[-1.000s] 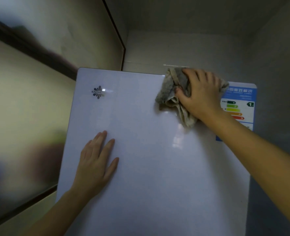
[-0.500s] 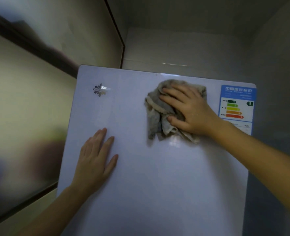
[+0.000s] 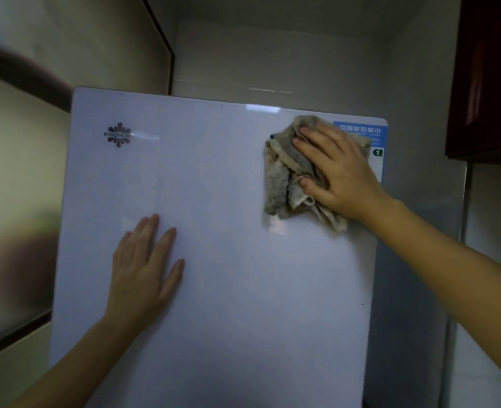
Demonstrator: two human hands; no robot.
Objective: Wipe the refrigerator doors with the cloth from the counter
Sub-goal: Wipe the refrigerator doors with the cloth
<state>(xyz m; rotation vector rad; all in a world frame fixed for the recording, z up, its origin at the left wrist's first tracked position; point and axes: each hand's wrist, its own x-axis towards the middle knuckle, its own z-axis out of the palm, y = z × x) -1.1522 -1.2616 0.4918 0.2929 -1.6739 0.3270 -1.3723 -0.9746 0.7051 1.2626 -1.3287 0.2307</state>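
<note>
The white refrigerator door (image 3: 219, 184) fills the middle of the head view. A crumpled grey cloth (image 3: 281, 178) is pressed flat against its upper right part, partly over a blue energy label (image 3: 374, 132). My right hand (image 3: 340, 175) lies on the cloth, fingers spread over it and thumb tucked into its folds. My left hand (image 3: 146, 269) rests flat on the door's lower left, fingers apart, holding nothing. A dark logo (image 3: 119, 134) marks the door's upper left corner.
A frosted glass panel with a dark frame (image 3: 16, 178) stands close on the left. A dark red wall cabinet (image 3: 487, 78) hangs at the upper right. Pale wall (image 3: 272, 54) rises behind the refrigerator, and its grey side (image 3: 414, 260) shows on the right.
My right hand has slid the cloth to the right, from the door's upper middle onto the energy label. My left hand has stayed flat in the same place.
</note>
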